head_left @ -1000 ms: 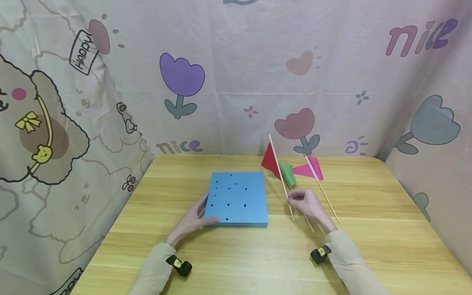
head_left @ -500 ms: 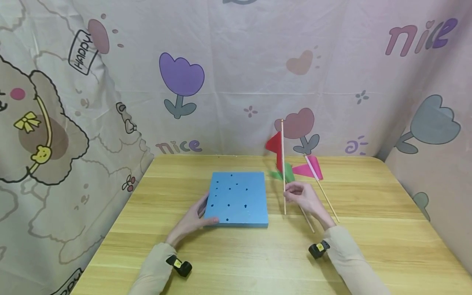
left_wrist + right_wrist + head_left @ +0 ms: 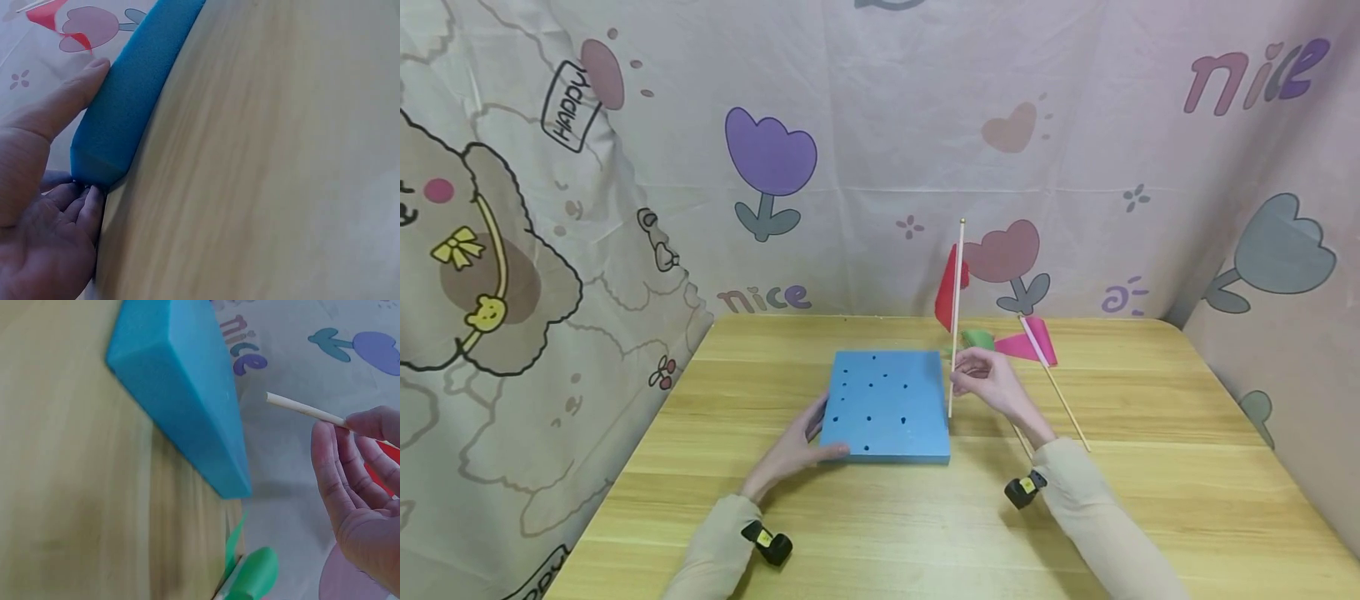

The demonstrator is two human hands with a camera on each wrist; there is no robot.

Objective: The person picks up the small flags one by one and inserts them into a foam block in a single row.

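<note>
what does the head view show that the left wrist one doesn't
Only the head view: the right hand, the green flag, the pink flag and the holes in the top of the blue block.

Only the left wrist view: the palm side of the left hand, with fingertips at the block's corner.

Both: left hand, blue block, red flag, wooden table.

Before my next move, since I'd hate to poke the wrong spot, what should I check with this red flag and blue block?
1. Red flag secured: ok, the right hand pinches its stick.
2. Blue block steadied: ok, the left hand holds its near left corner.
3. Lower tip free: ok, the right wrist view shows it bare.
4. Tip at a hole: not ok, it is by the block's right edge.
5. Hole width for the stick: cannot tell, too small to judge.
</note>
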